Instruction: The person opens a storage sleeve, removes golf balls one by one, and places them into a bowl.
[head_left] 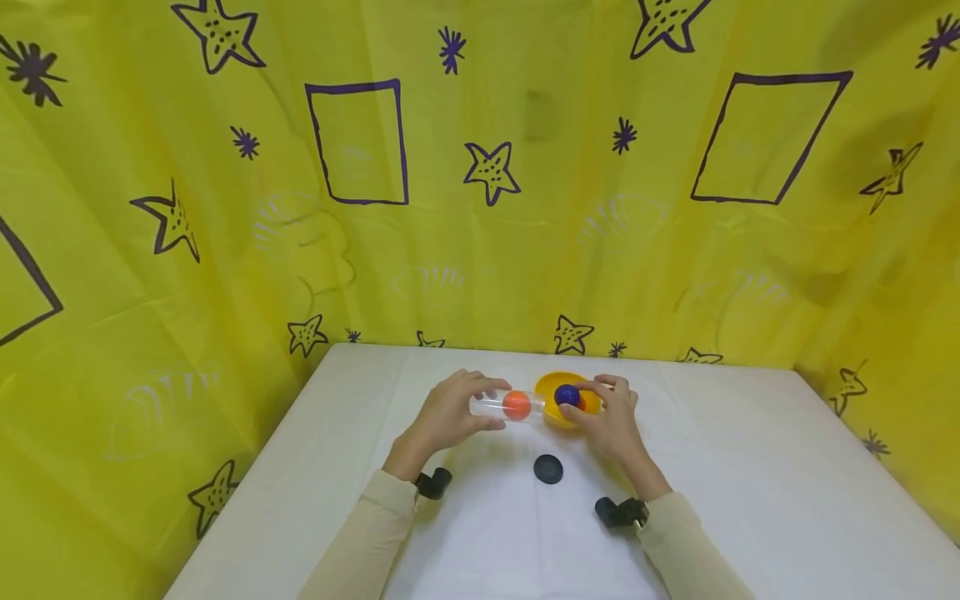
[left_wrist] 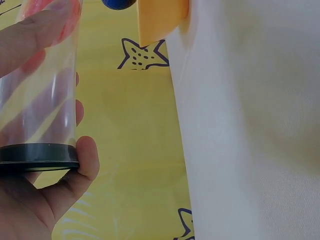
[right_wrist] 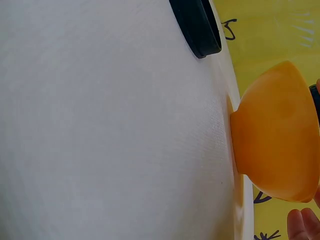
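My left hand [head_left: 442, 412] grips a clear plastic tube [left_wrist: 60, 115] held on its side, its mouth pointing right toward the bowl. An orange ball [head_left: 516, 405] is inside the tube, and a dark cap [left_wrist: 40, 156] closes the tube's other end. Between thumb and fingers, my right hand [head_left: 617, 423] pinches a dark blue ball [head_left: 567, 395] over the yellow-orange bowl [right_wrist: 275, 135]. Part of something orange-red [head_left: 582, 403] shows beside the blue ball, mostly hidden by the fingers. The tube's mouth overlaps the bowl's left rim in the head view.
A round black lid [head_left: 548, 469] lies on the white table [head_left: 480, 533] in front of the bowl, between the forearms. Behind the table hangs a yellow curtain [head_left: 450, 242] printed with stars and frames. Both wrists carry small black cameras.
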